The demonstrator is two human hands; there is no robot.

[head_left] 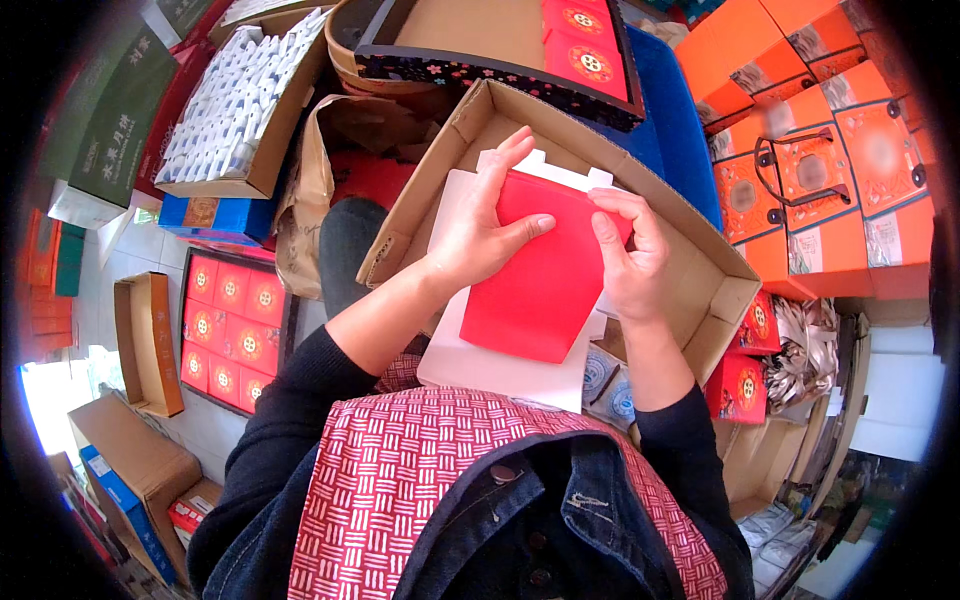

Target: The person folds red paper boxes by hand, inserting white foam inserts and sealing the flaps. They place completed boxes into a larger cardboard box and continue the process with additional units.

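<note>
A flat red card box blank [530, 285] with white tabs along its far edge is between my hands, over my lap. My left hand [485, 225] takes its left side, the thumb lying on the red face and the fingers along the far left edge. At the far right corner, my right hand [632, 245] pinches the blank between thumb and bent fingers. Under it lie pale, pinkish-white card pieces [450, 365], mostly covered. Beyond and around the hands is a shallow brown cardboard tray [720, 290].
Orange gift boxes [800, 200] are stacked at the right. At the left stand a carton of white packets [240, 100] and a tray of red boxes [230, 325]. A dark patterned tray [480, 68] with red boxes lies at the far side. Brown ribbons [803, 345] hang near my right arm.
</note>
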